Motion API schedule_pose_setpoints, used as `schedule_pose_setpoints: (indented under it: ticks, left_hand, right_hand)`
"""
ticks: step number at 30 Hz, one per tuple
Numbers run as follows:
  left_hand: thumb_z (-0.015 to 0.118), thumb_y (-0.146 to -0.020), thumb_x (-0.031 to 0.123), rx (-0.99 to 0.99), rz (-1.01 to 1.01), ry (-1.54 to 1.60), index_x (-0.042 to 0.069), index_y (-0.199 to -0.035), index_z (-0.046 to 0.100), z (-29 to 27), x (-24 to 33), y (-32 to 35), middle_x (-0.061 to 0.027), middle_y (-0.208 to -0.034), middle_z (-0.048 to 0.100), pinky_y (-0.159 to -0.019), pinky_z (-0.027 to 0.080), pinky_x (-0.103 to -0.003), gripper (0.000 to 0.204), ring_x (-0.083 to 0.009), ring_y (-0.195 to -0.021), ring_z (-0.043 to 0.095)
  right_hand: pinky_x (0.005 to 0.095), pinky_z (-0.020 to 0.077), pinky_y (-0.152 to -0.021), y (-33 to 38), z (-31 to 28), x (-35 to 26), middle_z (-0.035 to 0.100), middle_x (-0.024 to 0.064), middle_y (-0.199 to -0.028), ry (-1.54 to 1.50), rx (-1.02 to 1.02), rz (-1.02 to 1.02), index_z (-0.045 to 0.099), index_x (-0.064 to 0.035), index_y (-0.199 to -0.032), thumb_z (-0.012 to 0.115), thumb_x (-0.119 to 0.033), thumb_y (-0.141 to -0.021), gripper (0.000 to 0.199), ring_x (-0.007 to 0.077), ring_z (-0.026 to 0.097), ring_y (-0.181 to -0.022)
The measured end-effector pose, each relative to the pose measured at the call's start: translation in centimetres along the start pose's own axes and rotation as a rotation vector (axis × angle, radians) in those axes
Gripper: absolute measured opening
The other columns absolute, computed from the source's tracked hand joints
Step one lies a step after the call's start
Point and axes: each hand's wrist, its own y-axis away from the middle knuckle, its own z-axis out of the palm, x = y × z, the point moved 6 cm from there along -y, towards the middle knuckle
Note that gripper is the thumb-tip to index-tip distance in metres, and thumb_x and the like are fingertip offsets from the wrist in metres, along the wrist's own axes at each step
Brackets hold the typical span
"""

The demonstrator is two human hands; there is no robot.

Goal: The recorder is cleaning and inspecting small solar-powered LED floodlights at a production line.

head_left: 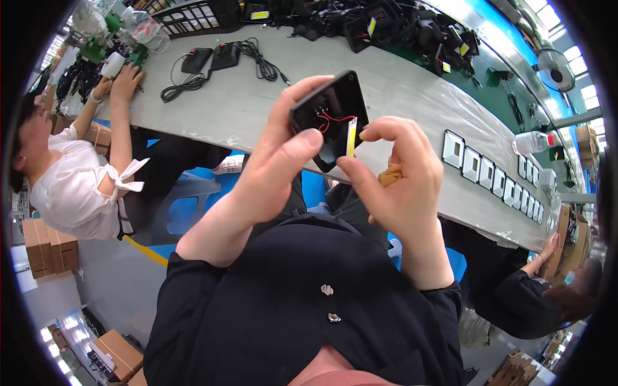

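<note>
My left hand (277,151) holds a black plastic housing (351,93) tilted up in front of me, thumb on its near side and fingers behind. Thin red wires (336,118) run inside it to a narrow yellow-and-white strip, which looks like an LED strip (351,137). At the strip's edge, the thumb and forefinger of my right hand (412,177) close in a pinch; the exact contact is hard to make out. Tan finger covers (390,175) show on that hand's curled fingers.
Two black boxes (225,56) with cables lie on the film-covered table (270,96). Piled black lamp parts (386,26) sit along the far side. White-and-black frames (479,166) stand in rows at right. One co-worker (71,186) sits left, another (528,296) right.
</note>
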Motion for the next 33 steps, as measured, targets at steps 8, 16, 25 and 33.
schedule_pose_setpoints:
  ticks: [8,16,25,33]
  left_hand:
    - [0.042,-0.083,0.005,0.106,0.105,-0.191,0.001,-0.133,0.032,-1.7,0.8,1.6,-0.0106,-0.124,0.042,-0.1,0.031,-0.03,0.052,-0.0168,-0.115,0.041]
    - [0.041,-0.083,0.003,0.272,0.224,0.012,0.0,-0.138,0.025,-4.3,3.5,3.8,-0.0108,-0.129,0.042,-0.099,0.035,-0.031,0.057,-0.0163,-0.115,0.045]
    - [0.044,-0.089,0.01,0.112,0.236,-0.057,-0.003,-0.141,0.016,-2.1,2.6,3.0,-0.0126,-0.134,0.037,-0.1,0.033,-0.03,0.061,-0.0178,-0.119,0.042]
    - [0.044,-0.089,0.01,0.077,0.232,-0.047,-0.004,-0.141,0.015,-1.1,2.3,3.0,-0.0146,-0.134,0.037,-0.1,0.033,-0.031,0.062,-0.0183,-0.12,0.041]
  right_hand:
    - [0.0294,0.0494,-0.071,0.4,3.0,-0.5,0.065,0.0115,-0.09,-0.082,0.029,0.142,0.061,-0.0005,-0.088,0.072,0.005,-0.065,0.026,0.0235,0.063,-0.082]
    - [0.0263,0.0439,-0.057,-1.7,5.4,-3.8,0.066,0.0074,-0.088,-0.171,0.12,-0.233,0.068,-0.0061,-0.085,0.076,0.001,-0.06,0.026,0.0182,0.061,-0.066]
    - [0.0231,0.047,-0.055,-1.3,4.2,-3.6,0.065,0.0133,-0.093,-0.089,0.126,-0.348,0.069,-0.0007,-0.092,0.075,0.006,-0.065,0.028,0.0164,0.058,-0.068]
    - [0.0224,0.0431,-0.051,-0.5,3.6,-3.0,0.065,0.013,-0.093,-0.13,0.182,-0.373,0.07,-0.0011,-0.092,0.076,0.003,-0.065,0.028,0.0156,0.058,-0.066]
